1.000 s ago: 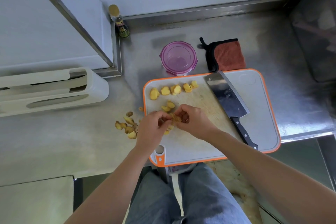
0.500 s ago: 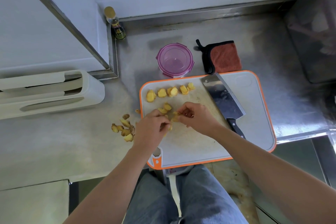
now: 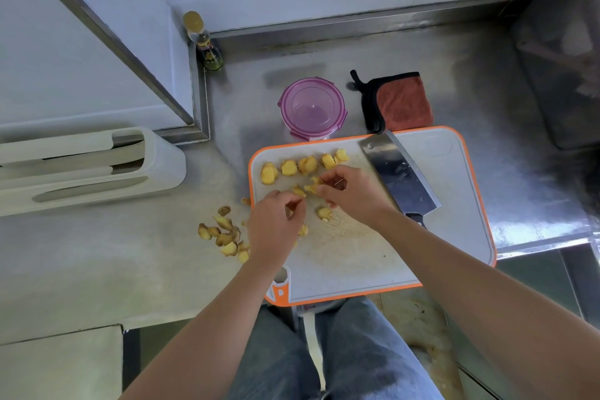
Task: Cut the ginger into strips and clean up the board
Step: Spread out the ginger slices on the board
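Observation:
A white cutting board (image 3: 438, 204) with an orange rim lies on the steel counter. Along its far left edge runs a row of yellow ginger slices (image 3: 305, 166). My right hand (image 3: 354, 195) pinches a ginger slice (image 3: 311, 187) at its fingertips near the board's left middle. Just left of it, my left hand (image 3: 276, 227) has its fingers curled round a small ginger piece at the board's left edge. One loose ginger piece (image 3: 324, 213) lies between the hands. A cleaver (image 3: 399, 175) rests flat on the board right of my right hand, its handle under my wrist.
Ginger peelings (image 3: 224, 234) lie on the counter left of the board. Behind the board stand a purple lidded container (image 3: 313, 107) and a red-and-black cloth (image 3: 402, 101). A bottle (image 3: 204, 42) stands in the corner, and a white knife holder (image 3: 97, 166) at left.
Both hands have moved apart from a joined position over the ginger. The right hand has gone toward the far row, and a loose piece now shows between them.

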Demonstrator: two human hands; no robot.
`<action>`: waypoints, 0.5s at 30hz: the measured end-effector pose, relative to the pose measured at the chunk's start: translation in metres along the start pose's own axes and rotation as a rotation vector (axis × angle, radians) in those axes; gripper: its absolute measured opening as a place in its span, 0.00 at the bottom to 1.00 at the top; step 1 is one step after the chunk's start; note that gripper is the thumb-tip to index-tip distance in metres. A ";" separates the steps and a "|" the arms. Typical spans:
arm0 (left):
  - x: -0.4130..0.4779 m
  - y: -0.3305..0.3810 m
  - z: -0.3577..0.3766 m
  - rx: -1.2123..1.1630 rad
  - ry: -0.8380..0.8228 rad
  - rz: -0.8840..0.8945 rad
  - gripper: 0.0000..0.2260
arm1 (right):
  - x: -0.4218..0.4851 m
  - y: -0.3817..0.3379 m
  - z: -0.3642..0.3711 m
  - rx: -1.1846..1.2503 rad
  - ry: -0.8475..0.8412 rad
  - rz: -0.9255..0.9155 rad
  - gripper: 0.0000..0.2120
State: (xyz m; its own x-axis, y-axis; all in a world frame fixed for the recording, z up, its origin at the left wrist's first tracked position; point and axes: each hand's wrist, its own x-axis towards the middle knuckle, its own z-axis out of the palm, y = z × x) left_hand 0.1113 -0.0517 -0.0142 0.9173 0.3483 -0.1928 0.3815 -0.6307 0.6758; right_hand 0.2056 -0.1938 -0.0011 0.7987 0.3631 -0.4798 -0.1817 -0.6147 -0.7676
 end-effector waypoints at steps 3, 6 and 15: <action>0.007 0.009 0.004 -0.278 -0.005 -0.180 0.05 | -0.002 0.000 -0.001 0.030 -0.028 0.003 0.06; 0.010 0.015 0.005 -0.445 -0.018 -0.266 0.05 | -0.004 0.003 -0.002 0.041 -0.047 -0.006 0.06; 0.013 0.015 0.008 -0.555 -0.026 -0.263 0.08 | -0.006 0.005 0.001 0.110 -0.071 -0.021 0.06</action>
State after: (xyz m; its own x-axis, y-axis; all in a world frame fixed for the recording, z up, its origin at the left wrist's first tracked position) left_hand 0.1296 -0.0622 -0.0118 0.8057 0.4220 -0.4157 0.4856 -0.0686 0.8715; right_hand 0.1993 -0.1981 -0.0026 0.7613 0.4260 -0.4888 -0.2304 -0.5269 -0.8181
